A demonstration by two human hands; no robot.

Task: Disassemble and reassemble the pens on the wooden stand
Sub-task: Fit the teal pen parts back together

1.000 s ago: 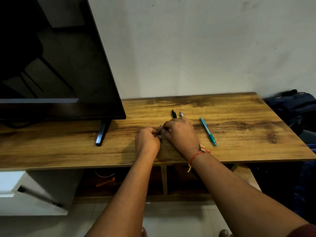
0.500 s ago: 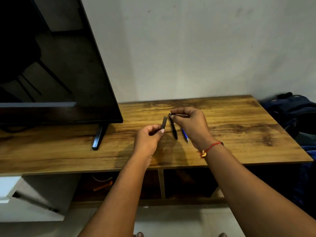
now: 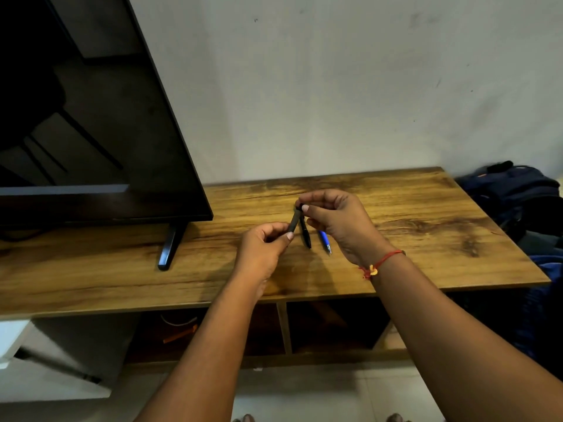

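Grey cap (image 3: 294,220) now meeting black pen (image 3: 305,236) top, left hand (image 3: 262,248) pinching cap, right hand (image 3: 338,223) pinching pen

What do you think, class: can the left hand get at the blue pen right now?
Probably not easily: the left hand pinches a grey pen piece, and the black pen is between it and the blue pen.

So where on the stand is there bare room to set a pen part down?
Bare wood lies right of the right hand, up to the edge of the wooden stand by the backpack, and between the TV foot and the left hand. Crowded: the middle, where both hands meet around the grey pen part, black pen and blue pen.
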